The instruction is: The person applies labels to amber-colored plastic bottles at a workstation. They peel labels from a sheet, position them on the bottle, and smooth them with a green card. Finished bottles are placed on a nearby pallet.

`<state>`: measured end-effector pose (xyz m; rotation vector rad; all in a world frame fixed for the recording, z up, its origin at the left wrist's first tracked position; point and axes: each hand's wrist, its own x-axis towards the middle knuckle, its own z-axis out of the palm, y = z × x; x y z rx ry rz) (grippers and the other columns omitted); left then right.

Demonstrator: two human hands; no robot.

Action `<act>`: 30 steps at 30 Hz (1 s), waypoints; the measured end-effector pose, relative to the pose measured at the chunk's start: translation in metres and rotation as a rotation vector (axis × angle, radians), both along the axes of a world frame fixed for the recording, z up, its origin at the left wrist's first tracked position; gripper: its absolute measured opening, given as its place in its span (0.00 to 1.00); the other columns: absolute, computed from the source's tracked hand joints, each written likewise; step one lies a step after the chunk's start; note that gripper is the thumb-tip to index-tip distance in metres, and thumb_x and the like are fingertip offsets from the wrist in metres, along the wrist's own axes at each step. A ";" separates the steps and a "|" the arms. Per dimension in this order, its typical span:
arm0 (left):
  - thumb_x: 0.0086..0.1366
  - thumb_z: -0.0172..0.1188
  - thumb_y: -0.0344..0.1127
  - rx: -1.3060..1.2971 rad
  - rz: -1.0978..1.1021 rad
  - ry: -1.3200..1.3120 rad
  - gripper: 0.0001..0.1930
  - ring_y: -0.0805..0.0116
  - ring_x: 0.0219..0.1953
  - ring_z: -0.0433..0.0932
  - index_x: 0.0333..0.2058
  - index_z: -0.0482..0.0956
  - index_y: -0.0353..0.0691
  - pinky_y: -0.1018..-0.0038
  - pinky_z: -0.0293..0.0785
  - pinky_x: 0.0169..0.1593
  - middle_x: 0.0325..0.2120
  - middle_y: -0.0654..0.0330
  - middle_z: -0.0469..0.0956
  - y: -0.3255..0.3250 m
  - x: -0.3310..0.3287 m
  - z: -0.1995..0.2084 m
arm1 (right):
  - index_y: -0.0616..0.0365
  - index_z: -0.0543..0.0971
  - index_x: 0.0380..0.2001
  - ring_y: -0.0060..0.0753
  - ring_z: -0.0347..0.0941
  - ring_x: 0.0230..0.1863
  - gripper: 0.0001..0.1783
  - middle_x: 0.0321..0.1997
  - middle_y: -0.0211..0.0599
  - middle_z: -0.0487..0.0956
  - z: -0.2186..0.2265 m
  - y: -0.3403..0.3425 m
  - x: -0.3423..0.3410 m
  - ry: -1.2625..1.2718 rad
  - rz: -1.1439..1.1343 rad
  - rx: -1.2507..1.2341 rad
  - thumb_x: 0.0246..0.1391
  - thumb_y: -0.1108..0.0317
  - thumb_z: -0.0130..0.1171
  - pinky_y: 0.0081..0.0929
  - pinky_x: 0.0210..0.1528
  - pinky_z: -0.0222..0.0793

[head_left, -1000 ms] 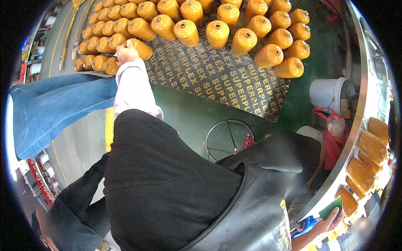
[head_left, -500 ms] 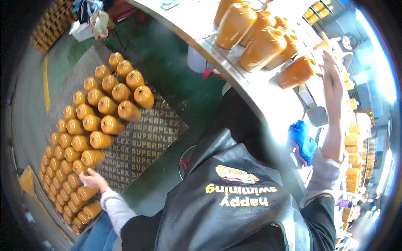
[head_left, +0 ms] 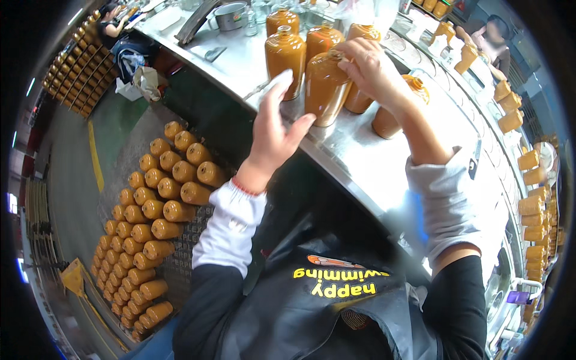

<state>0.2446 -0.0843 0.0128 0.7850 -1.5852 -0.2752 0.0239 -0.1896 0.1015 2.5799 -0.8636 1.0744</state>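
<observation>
On the steel counter [head_left: 354, 150], between both hands: amber ceramic bottle [head_left: 324, 90], tilted toward the body.

Gripped at the neck by the right hand [head_left: 372, 69], fingers closed round the top, probably to steady it. Left hand [head_left: 277, 129] just beside its flank, open and flat, white cloth [head_left: 279, 81] at the fingertips, seemingly for wiping. Behind and to the right of the hands, about six more amber bottles [head_left: 285, 51] standing close. Below the left hand, on the floor pallet [head_left: 180, 264], dozens of the same bottles in rows, too many to count.
</observation>
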 end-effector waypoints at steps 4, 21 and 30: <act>0.64 0.67 0.50 -0.087 0.151 -0.220 0.41 0.45 0.58 0.70 0.67 0.60 0.33 0.57 0.64 0.62 0.58 0.44 0.70 -0.054 -0.032 0.016 | 0.59 0.82 0.42 0.45 0.77 0.46 0.09 0.43 0.42 0.80 0.033 0.000 -0.058 -0.018 -0.091 -0.125 0.57 0.76 0.62 0.36 0.49 0.75; 0.72 0.57 0.49 0.128 0.257 -0.108 0.38 0.43 0.68 0.64 0.67 0.56 0.24 0.56 0.61 0.69 0.66 0.37 0.61 -0.016 -0.036 -0.025 | 0.62 0.78 0.45 0.56 0.74 0.50 0.13 0.46 0.51 0.77 -0.001 -0.214 -0.088 0.167 0.112 0.262 0.55 0.72 0.59 0.42 0.53 0.70; 0.70 0.58 0.37 0.092 0.258 -0.071 0.31 0.41 0.69 0.60 0.68 0.60 0.36 0.54 0.56 0.70 0.69 0.42 0.59 0.010 -0.045 -0.012 | 0.64 0.67 0.29 0.37 0.65 0.33 0.08 0.31 0.40 0.66 -0.023 -0.235 -0.102 0.027 0.172 0.321 0.62 0.76 0.53 0.33 0.41 0.64</act>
